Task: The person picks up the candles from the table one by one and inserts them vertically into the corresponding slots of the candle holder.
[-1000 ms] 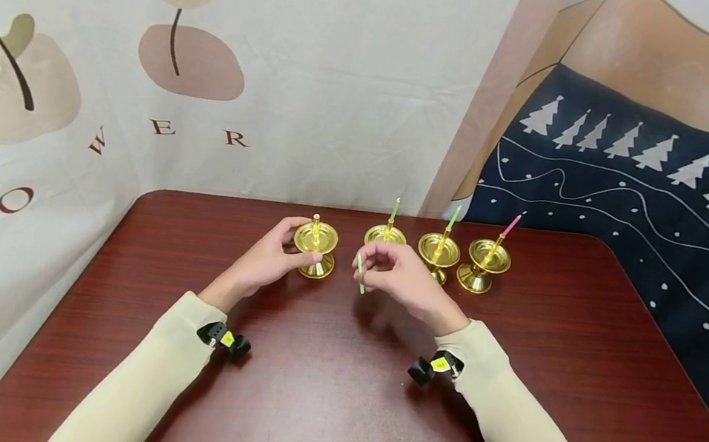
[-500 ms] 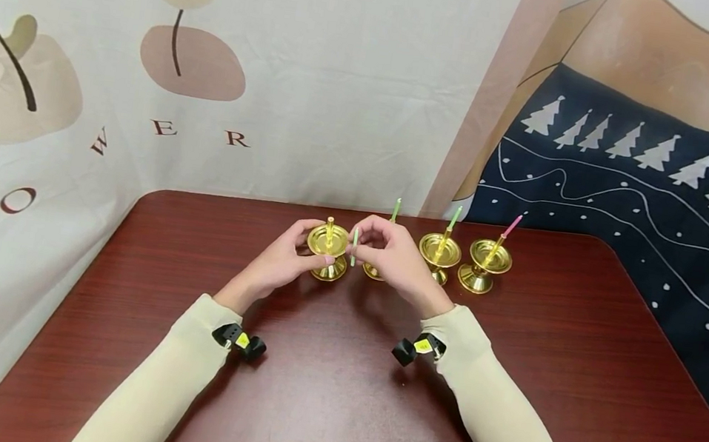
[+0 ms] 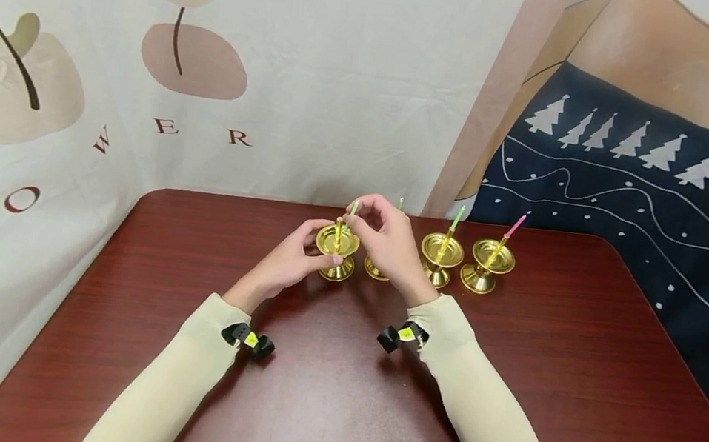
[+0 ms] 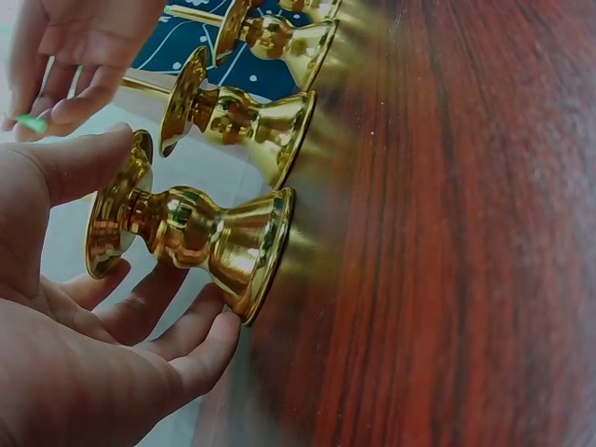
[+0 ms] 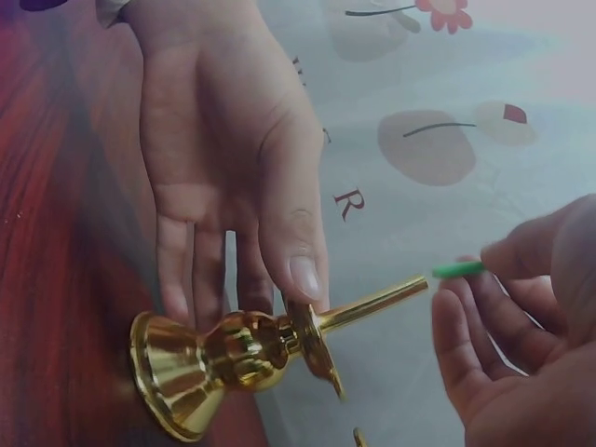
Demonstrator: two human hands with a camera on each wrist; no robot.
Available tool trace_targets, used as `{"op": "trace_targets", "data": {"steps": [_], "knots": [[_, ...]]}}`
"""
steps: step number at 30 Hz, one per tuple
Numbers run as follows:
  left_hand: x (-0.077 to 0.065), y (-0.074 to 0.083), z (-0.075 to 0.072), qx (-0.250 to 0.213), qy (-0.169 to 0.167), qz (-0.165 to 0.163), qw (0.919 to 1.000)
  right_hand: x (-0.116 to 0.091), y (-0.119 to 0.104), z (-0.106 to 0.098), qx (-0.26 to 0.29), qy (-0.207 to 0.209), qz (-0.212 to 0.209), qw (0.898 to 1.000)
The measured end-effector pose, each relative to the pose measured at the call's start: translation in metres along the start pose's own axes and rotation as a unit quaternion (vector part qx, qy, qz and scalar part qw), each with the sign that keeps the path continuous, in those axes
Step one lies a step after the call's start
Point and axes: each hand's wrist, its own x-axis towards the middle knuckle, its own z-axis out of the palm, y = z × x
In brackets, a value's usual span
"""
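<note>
My left hand [image 3: 287,263] holds a gold candle holder [image 3: 337,271], thumb at the dish rim and fingers round the far side. The holder stands upright on the table, its thin tube [image 5: 377,304] bare on top. My right hand [image 3: 386,244] pinches a thin green candle [image 5: 458,269] between thumb and finger. In the right wrist view, the candle's lower end is just off the tube's tip, with a small gap. Behind the right hand stands a second gold holder [image 3: 375,268], mostly hidden, with a green candle tip [image 3: 401,203] showing above.
To the right stand two more gold holders, one with a green candle [image 3: 458,218] and one with a pink candle [image 3: 517,226]. They are on the dark red wooden table [image 3: 316,410] near its back edge. A printed cloth [image 3: 343,100] hangs behind.
My left hand has slid the candle holder to the right along the table. My right hand has risen and moved left, bringing the green candle from low beside the holder up to the tube's top.
</note>
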Motion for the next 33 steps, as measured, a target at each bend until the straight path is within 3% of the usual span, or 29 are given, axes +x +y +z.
{"op": "trace_targets", "data": {"steps": [4, 10, 24, 33], "knots": [[0.001, 0.0, 0.001, -0.004, 0.002, -0.001, 1.0, 0.005, -0.001, 0.004, -0.015, 0.018, -0.032, 0.999], [0.001, 0.0, 0.004, -0.011, 0.001, 0.0, 0.9999, 0.01, 0.002, 0.006, -0.025, 0.03, -0.037, 0.999], [-0.001, -0.001, 0.004, -0.014, -0.001, 0.001, 0.9999, 0.013, 0.004, 0.009, -0.039, 0.021, -0.042, 0.998], [0.0, -0.001, 0.003, -0.016, 0.001, 0.002, 0.9999, 0.017, 0.003, 0.009, -0.077, 0.013, -0.07, 0.995]]}}
